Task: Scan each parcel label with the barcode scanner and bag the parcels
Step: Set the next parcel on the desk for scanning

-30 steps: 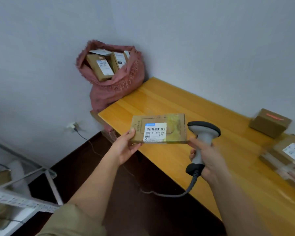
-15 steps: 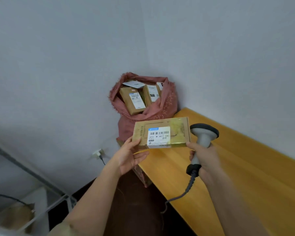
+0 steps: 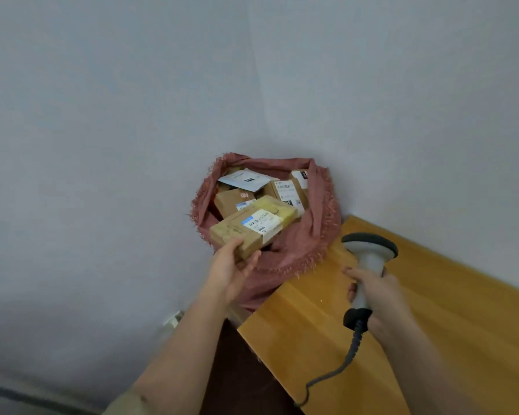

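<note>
- The parcel (image 3: 253, 226) in hand is a flat brown carton with a white label (image 3: 262, 222) on its upper face; the label carries a blue strip at one end and a black barcode, but the printed characters are too blurred to read.
- The pink sack (image 3: 294, 250) stands open in the wall corner, against the far end of the wooden table (image 3: 432, 324), and the held parcel hangs over the sack's mouth, its far end above the parcels inside.
- Inside the sack lie several brown cartons and a white mailer (image 3: 243, 178) at the back, each with a white barcode label; a red mark shows on one carton (image 3: 232, 199), and none of the text is legible.
- The left hand (image 3: 232, 269) reaches toward the sack with the arm outstretched, palm up, thumb on top and fingers beneath the parcel's near corner, gripping it.
- The right hand (image 3: 372, 290) is just right of the sack, over the table, fingers wrapped round the handle of the barcode scanner (image 3: 369, 259).
- The scanner stands upright, its dark head uppermost, and its grey cable (image 3: 339, 369) trails down across the table's near edge.
</note>
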Demonstrator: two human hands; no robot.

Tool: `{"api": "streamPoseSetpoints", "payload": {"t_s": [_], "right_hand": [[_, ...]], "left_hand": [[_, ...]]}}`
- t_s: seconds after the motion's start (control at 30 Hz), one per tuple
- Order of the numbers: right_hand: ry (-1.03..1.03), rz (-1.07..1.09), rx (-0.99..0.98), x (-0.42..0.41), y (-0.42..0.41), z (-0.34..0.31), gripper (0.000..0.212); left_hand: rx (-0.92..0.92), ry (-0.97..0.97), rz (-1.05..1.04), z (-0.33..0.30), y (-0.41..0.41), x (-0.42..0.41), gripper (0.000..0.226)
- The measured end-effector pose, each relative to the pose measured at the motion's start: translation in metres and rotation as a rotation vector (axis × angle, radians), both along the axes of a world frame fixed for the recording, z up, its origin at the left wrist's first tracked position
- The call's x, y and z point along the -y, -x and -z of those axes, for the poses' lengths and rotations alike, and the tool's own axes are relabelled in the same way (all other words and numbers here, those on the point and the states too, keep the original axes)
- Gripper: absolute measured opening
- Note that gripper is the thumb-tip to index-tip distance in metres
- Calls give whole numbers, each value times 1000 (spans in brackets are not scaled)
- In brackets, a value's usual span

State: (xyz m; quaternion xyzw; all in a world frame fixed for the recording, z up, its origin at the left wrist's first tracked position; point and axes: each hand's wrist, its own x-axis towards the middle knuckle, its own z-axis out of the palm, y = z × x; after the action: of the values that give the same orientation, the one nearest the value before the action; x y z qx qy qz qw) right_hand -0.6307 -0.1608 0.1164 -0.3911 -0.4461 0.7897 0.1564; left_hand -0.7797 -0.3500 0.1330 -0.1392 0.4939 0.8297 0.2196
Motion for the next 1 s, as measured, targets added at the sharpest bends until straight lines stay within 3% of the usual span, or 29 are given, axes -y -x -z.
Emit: {"api": "streamPoseSetpoints", "payload": {"t_s": [0.17, 0.27, 0.4, 0.5, 0.73, 1.0], "right_hand": [[-8, 102, 36, 10, 56, -3, 17], [-40, 131, 19, 14, 77, -13, 16], [-77, 186, 35, 14, 88, -18, 15], [-69, 224, 55, 13, 85, -18, 16], [-47, 340, 7, -3, 62, -20, 20], [3, 500, 0, -40, -41, -17, 21]], "left_hand": [[5, -78, 22, -14, 94, -27, 32], [14, -97, 34, -20, 141, -45, 48], [118, 80, 144, -10, 181, -67, 66], [167, 145, 192, 1, 178, -74, 69], [96, 147, 299, -4, 156, -113, 31], [92, 242, 580, 5, 47, -192, 24]]}}
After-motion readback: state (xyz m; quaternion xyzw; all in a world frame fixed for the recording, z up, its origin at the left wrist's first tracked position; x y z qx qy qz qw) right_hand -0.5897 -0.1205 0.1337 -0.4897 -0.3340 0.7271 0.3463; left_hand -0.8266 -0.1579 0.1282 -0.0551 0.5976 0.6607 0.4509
